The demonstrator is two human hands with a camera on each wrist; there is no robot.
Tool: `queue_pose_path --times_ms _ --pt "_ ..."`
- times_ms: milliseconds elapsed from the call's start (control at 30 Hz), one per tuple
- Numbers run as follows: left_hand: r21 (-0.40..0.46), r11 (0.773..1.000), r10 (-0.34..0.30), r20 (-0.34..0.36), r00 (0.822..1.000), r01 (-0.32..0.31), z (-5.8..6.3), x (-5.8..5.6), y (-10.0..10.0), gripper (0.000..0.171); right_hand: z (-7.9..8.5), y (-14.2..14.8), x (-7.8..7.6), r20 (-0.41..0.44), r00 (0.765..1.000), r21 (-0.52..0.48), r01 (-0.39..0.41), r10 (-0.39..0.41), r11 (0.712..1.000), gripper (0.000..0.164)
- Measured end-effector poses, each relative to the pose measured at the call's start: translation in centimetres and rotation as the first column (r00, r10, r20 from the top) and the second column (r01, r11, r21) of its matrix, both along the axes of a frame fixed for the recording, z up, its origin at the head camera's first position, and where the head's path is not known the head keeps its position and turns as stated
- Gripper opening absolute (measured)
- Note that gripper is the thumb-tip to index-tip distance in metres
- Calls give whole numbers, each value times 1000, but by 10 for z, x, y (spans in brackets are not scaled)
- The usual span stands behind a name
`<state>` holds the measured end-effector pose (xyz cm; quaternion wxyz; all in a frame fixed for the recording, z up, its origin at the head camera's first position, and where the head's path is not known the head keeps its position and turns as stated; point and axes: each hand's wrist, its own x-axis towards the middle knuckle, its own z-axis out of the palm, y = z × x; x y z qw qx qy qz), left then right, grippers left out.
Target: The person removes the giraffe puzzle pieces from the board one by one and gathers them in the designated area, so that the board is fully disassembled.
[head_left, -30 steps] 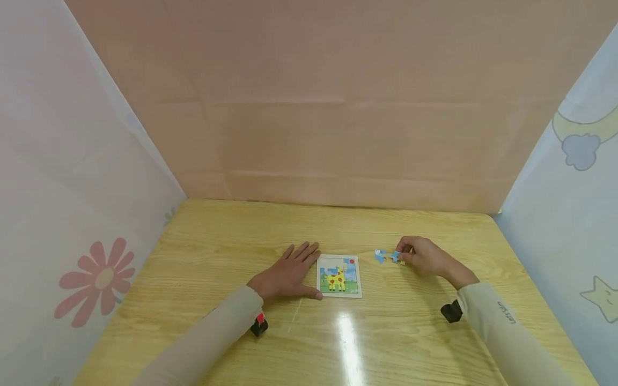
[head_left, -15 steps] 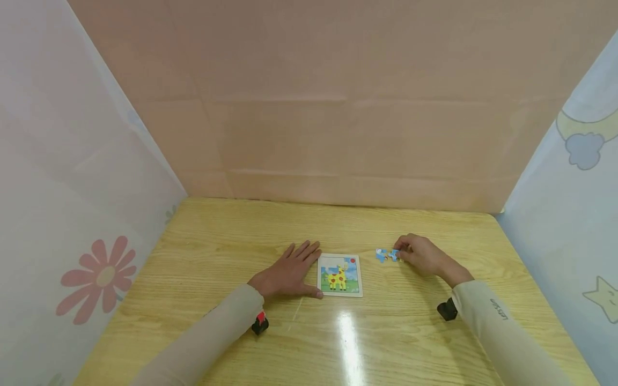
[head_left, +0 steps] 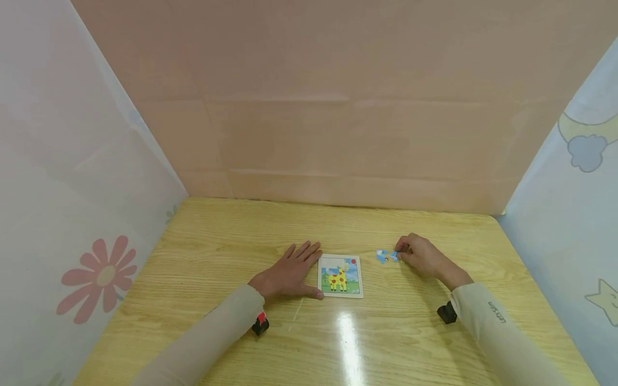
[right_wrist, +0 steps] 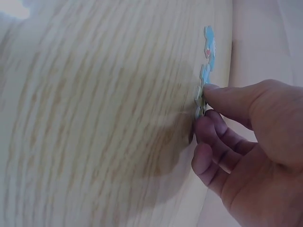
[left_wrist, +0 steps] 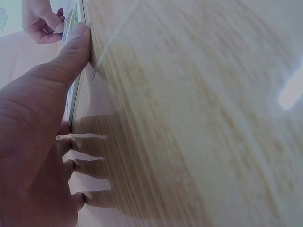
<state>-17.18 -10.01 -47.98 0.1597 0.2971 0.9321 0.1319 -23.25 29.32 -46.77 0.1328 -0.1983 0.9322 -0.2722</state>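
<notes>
A small square jigsaw puzzle (head_left: 339, 294) with a yellow giraffe lies on the table in a pale frame, bare patches showing at its upper left. My left hand (head_left: 288, 275) rests flat beside it, fingers spread, the thumb at the frame's lower left corner in the left wrist view. To the right of the frame, my right hand (head_left: 421, 256) pinches a jigsaw piece (right_wrist: 200, 100) between thumb and curled fingers, partly hidden by them. Two blue pieces sit in a row past the thumb: a nearer piece (right_wrist: 204, 73) and a farther piece (right_wrist: 209, 45).
The wooden table (head_left: 232, 230) ends at a plain backdrop (head_left: 347, 145). Patterned side sheets stand at the left (head_left: 43, 187) and right (head_left: 569, 225). A black wrist device (head_left: 447, 312) sits under the right cuff.
My right hand has shifted slightly left, bringing the pieces at its fingertips closer to the other loose piece. The left hand stays in place.
</notes>
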Motion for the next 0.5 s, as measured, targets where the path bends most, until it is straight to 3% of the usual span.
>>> queue_pose_path --times_ms 300,500 --pt "1 1000 9 3 1000 -9 0 0 0 112 2 -1 -2 7 1000 12 -9 9 1000 7" --pt "4 1000 5 -3 1000 -5 -2 0 0 112 3 -1 -3 14 1000 -45 -6 7 999 13"
